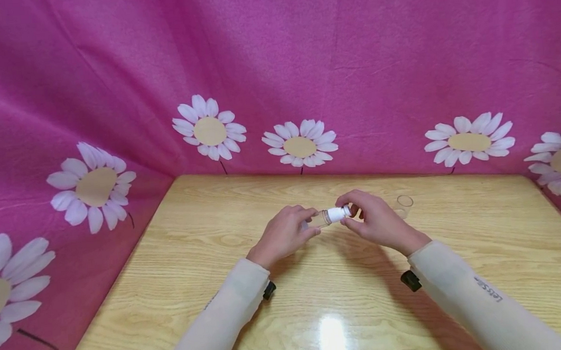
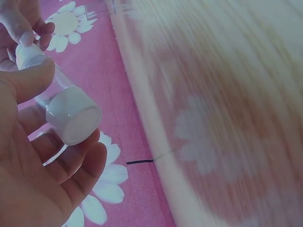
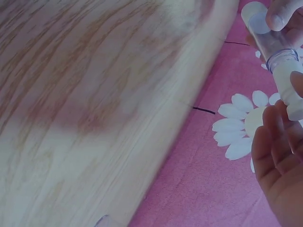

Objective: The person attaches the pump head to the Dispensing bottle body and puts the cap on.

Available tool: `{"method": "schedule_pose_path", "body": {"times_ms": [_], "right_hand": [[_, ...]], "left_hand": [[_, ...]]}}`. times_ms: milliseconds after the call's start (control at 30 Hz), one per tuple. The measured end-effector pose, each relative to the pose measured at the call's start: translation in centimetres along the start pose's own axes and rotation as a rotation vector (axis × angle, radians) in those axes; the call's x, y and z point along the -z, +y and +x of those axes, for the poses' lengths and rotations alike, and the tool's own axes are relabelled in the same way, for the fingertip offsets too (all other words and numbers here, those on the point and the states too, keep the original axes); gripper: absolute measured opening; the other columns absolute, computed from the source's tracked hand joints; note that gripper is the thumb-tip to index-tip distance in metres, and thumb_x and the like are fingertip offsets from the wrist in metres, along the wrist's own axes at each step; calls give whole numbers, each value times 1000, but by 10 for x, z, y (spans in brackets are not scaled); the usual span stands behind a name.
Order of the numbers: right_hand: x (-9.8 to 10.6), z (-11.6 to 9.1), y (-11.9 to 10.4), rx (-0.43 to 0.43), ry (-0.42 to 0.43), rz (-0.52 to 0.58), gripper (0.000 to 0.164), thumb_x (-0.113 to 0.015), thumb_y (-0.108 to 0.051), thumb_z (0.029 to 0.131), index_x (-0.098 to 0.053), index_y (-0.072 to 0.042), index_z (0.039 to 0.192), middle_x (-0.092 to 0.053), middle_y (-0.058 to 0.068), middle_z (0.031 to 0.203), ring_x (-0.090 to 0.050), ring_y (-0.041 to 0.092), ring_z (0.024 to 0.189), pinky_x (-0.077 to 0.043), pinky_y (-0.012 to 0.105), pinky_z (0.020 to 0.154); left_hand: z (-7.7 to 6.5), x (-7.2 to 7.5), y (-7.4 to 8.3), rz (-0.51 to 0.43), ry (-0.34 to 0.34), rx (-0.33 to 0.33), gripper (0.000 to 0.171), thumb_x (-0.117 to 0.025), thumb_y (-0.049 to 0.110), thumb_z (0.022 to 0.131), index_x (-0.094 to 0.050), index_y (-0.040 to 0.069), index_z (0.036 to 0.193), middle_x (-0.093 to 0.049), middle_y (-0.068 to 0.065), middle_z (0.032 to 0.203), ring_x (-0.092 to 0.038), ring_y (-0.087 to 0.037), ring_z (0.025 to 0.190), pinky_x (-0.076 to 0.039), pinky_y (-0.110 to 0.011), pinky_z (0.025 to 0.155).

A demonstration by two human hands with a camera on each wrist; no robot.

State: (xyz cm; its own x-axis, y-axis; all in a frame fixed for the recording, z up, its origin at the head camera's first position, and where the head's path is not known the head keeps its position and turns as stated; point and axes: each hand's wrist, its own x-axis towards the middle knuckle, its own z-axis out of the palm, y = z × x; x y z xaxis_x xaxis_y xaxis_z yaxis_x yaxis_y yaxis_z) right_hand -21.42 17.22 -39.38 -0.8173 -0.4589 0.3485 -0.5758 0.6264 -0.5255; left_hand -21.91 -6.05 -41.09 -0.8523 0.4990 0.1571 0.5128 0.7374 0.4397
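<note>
A small clear bottle [image 1: 319, 219] with a white collar and top [image 1: 338, 213] is held tilted on its side above the table. My left hand [image 1: 288, 230] grips its clear body from the left; in the left wrist view the thumb lies across it and the bottle's white base [image 2: 75, 116] faces the camera. From the other side, my right hand [image 1: 375, 217] pinches the white top between thumb and fingers. The right wrist view shows the bottle's ringed neck [image 3: 282, 57] between the two hands. The fingers hide parts of the bottle.
A clear, round-rimmed piece [image 1: 404, 202], perhaps a cap, is on the wooden table [image 1: 193, 243] beyond my right wrist. Pink cloth [image 1: 350, 60] with white flowers hangs behind the table and along its left and right sides.
</note>
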Motion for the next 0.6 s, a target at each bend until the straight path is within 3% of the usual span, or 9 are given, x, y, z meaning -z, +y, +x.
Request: {"method": "schedule_pose_path", "body": {"times_ms": [333, 433, 600], "right_hand": [[-2, 3, -2, 11, 4, -1, 26, -73, 1, 84, -64, -8, 108, -64, 3, 93, -57, 17, 78, -50, 30, 65], [-1, 3, -2, -11, -7, 7, 24, -72, -2, 86, -64, -7, 108, -65, 5, 95, -57, 16, 77, -49, 27, 63], [0, 3, -1, -93, -70, 20, 14, -68, -15, 93, -65, -8, 105, -64, 4, 81, -54, 13, 67, -44, 23, 57]], "left_hand": [[-1, 2, -2, -8, -13, 16, 43, -70, 34, 92, -65, 16, 131, -72, -5, 111, -58, -16, 94, -50, -31, 80], [-1, 2, -1, -16, -9, 5, 43, -70, 34, 93, -65, 15, 131, -72, -6, 111, -58, -17, 94, -49, -31, 80], [-1, 2, 0, -22, -10, 6, 42, -70, 33, 93, -65, 16, 131, -71, -6, 113, -58, -17, 95, -49, -30, 81]]}}
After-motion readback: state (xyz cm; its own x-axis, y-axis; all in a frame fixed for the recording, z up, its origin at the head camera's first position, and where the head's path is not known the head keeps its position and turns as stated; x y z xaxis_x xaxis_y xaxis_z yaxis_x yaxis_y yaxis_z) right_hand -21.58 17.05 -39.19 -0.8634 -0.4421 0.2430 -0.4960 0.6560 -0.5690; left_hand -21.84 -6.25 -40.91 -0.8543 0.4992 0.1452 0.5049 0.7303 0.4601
